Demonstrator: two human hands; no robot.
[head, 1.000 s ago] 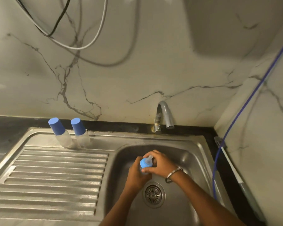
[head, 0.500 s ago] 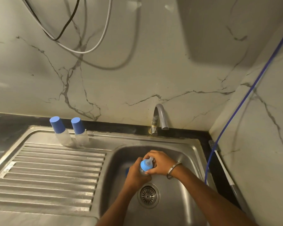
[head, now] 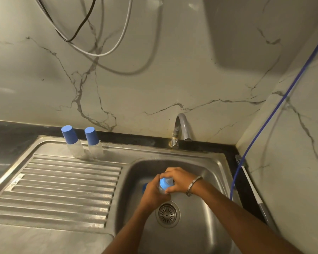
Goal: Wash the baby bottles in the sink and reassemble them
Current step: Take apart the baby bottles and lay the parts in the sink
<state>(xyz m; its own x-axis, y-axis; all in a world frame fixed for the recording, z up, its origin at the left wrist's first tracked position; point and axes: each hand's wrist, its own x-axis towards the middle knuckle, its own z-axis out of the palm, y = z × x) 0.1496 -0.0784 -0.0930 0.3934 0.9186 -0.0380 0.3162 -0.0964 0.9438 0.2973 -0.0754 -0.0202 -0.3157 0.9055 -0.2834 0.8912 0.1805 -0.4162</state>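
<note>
Over the steel sink basin (head: 200, 217) I hold a small clear baby bottle (head: 162, 190). My left hand (head: 152, 195) grips its body from below. My right hand (head: 178, 180) curls round the blue collar with the teat (head: 165, 183) at its top. A blue piece (head: 145, 187) shows just behind my left hand; most of it is hidden. Two assembled bottles with blue caps (head: 71, 142) (head: 93, 142) stand upright at the back of the drainboard (head: 62, 189).
The tap (head: 180, 129) curves over the back rim of the basin, with no water visible. The drain strainer (head: 167, 214) lies below my hands. A bottle brush (head: 253, 189) and a blue cable (head: 264, 121) run along the right wall. Cables hang overhead.
The teat has dropped lower into my right hand's grip on the collar. Both hands stay together over the drain; the view shifted slightly.
</note>
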